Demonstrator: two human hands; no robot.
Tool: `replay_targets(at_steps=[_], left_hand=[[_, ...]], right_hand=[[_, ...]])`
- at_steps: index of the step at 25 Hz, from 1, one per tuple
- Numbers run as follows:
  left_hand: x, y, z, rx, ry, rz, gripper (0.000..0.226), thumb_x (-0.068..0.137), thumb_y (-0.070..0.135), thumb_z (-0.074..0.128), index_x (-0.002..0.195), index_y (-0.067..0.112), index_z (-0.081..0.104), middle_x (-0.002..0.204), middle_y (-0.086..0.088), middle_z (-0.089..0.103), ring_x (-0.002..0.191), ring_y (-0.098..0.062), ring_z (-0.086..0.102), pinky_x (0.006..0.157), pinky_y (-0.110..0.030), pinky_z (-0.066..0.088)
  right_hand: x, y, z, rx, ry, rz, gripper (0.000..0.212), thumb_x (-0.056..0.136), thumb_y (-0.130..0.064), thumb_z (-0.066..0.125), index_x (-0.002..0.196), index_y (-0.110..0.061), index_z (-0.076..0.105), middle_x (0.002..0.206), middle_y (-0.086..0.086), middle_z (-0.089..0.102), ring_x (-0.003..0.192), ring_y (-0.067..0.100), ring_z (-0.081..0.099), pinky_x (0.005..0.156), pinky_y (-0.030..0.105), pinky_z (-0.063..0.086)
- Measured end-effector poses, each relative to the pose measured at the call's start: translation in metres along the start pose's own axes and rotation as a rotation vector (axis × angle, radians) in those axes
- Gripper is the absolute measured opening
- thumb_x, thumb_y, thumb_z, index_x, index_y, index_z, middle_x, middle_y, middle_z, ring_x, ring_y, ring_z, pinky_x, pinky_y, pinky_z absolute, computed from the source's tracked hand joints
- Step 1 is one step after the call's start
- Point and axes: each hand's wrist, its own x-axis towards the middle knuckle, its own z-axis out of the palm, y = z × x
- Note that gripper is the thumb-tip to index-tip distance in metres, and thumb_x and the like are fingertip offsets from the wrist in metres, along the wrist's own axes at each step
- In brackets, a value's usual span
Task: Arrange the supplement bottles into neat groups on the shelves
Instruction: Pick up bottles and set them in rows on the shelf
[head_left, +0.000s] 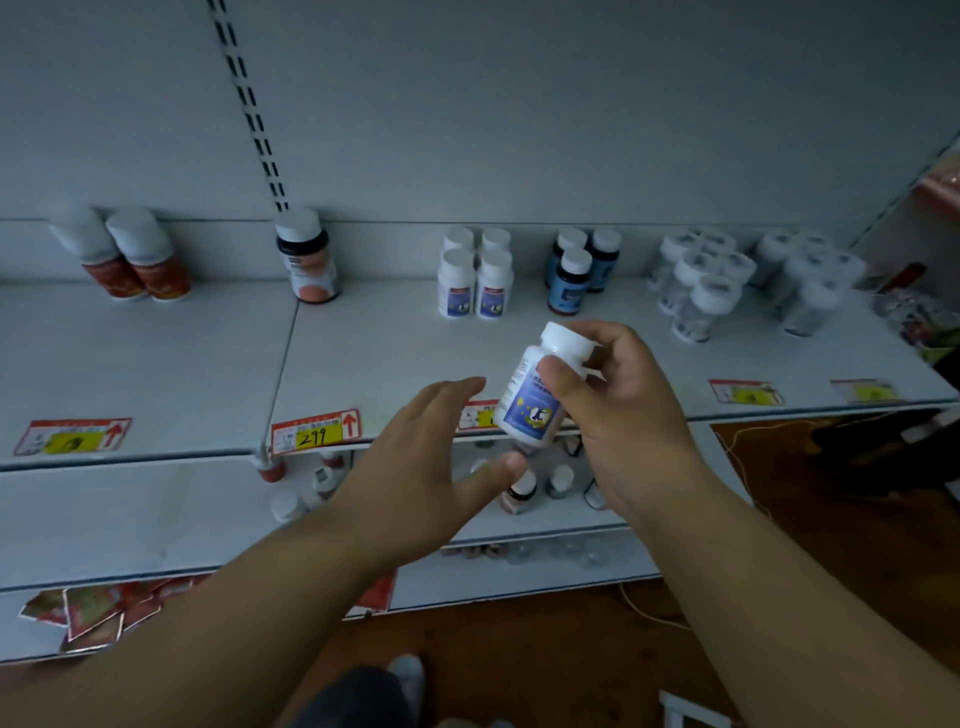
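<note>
On the upper shelf (156, 364) we see, from left to right along the back, a pair of bottles (124, 257), a single bottle (307, 257), a block of four bottles (475, 275), three more bottles (579, 273), and two clusters of jars (753, 283). Price tags (314, 432) sit along its front edge. Before the shelf, our right hand (618, 415) holds a bottle (540, 389) tilted, our left hand (431, 467) just beside it. Scattered bottles (522, 491) stand on the lower shelf (104, 519) beneath.
</note>
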Motion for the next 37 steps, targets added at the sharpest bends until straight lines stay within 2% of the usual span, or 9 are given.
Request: replay_targets(at_steps=[3, 6, 9, 15, 23, 26, 30, 33, 37], left_hand=[[0.056, -0.036, -0.003, 0.125, -0.005, -0.068, 0.107, 0.065, 0.084, 0.045, 0.153, 0.028, 0.02, 0.156, 0.007, 0.03, 0.139, -0.011, 0.033, 0.112, -0.034, 0.033], [0.112, -0.075, -0.005, 0.233, -0.029, -0.126, 0.104, 0.072, 0.073, 0.063, 0.152, 0.023, 0.021, 0.155, 0.002, 0.029, 0.139, -0.017, 0.033, 0.111, -0.032, 0.029], [0.159, -0.108, -0.002, 0.284, -0.013, -0.167, 0.107, 0.071, 0.073, 0.064, 0.152, 0.018, 0.02, 0.157, -0.002, 0.026, 0.142, -0.021, 0.028, 0.115, -0.036, 0.027], [0.198, -0.128, 0.011, 0.477, -0.014, -0.126, 0.108, 0.077, 0.081, 0.046, 0.154, 0.013, 0.012, 0.163, -0.008, 0.008, 0.151, -0.023, 0.002, 0.122, -0.039, 0.004], [0.201, -0.134, 0.022, 0.606, -0.038, -0.128, 0.099, 0.082, 0.077, 0.01, 0.155, 0.012, -0.004, 0.164, -0.008, -0.004, 0.15, -0.02, -0.01, 0.122, -0.04, -0.001], [0.201, -0.135, 0.021, 0.601, -0.051, -0.132, 0.099, 0.08, 0.075, 0.01, 0.156, 0.012, -0.003, 0.164, -0.008, -0.002, 0.15, -0.02, -0.008, 0.122, -0.04, 0.0], [0.188, -0.125, 0.01, 0.493, -0.041, -0.176, 0.098, 0.084, 0.073, 0.03, 0.156, 0.011, 0.004, 0.164, -0.008, 0.003, 0.151, -0.019, -0.002, 0.122, -0.036, 0.001], [0.145, -0.105, 0.004, 0.438, 0.078, -0.215, 0.09, 0.089, 0.066, 0.045, 0.155, 0.014, 0.013, 0.163, -0.004, 0.012, 0.15, -0.019, 0.009, 0.12, -0.032, 0.004], [0.081, -0.062, 0.002, 0.437, 0.313, -0.215, 0.071, 0.09, 0.055, 0.053, 0.148, 0.02, 0.031, 0.154, 0.0, 0.035, 0.142, -0.02, 0.031, 0.116, -0.036, 0.024]], right_hand=[[0.058, 0.013, 0.016, -0.225, -0.02, -0.059, 0.035, 0.087, -0.026, 0.072, 0.116, -0.03, 0.053, 0.109, -0.011, 0.063, 0.096, 0.003, 0.064, 0.074, 0.018, 0.051], [0.108, 0.033, 0.039, -0.483, -0.041, -0.167, 0.037, 0.086, -0.028, 0.074, 0.114, -0.031, 0.051, 0.105, -0.014, 0.057, 0.094, 0.005, 0.057, 0.079, 0.021, 0.045], [0.148, 0.052, 0.06, -0.649, -0.114, -0.215, 0.042, 0.085, -0.027, 0.074, 0.121, -0.023, 0.052, 0.111, -0.008, 0.054, 0.096, 0.013, 0.056, 0.081, 0.028, 0.046], [0.175, 0.075, 0.064, -0.797, -0.157, -0.378, 0.046, 0.084, -0.021, 0.075, 0.122, -0.013, 0.052, 0.12, 0.006, 0.051, 0.101, 0.021, 0.055, 0.084, 0.041, 0.051], [0.173, 0.078, 0.076, -0.835, -0.15, -0.438, 0.043, 0.08, -0.019, 0.078, 0.114, -0.007, 0.055, 0.118, 0.011, 0.052, 0.1, 0.025, 0.056, 0.082, 0.034, 0.051], [0.172, 0.08, 0.077, -0.848, -0.148, -0.436, 0.043, 0.08, -0.02, 0.078, 0.114, -0.007, 0.054, 0.117, 0.012, 0.053, 0.101, 0.026, 0.055, 0.082, 0.039, 0.053], [0.162, 0.075, 0.073, -0.822, -0.126, -0.487, 0.054, 0.081, -0.028, 0.077, 0.126, -0.011, 0.051, 0.124, 0.012, 0.05, 0.11, 0.029, 0.052, 0.088, 0.044, 0.051], [0.142, 0.065, 0.066, -0.794, -0.137, -0.567, 0.053, 0.083, -0.028, 0.075, 0.127, -0.014, 0.05, 0.126, 0.012, 0.049, 0.113, 0.029, 0.051, 0.088, 0.045, 0.051], [0.104, 0.057, 0.053, -0.754, -0.179, -0.644, 0.05, 0.083, -0.027, 0.075, 0.125, -0.012, 0.052, 0.127, 0.011, 0.049, 0.114, 0.025, 0.049, 0.092, 0.039, 0.05]])
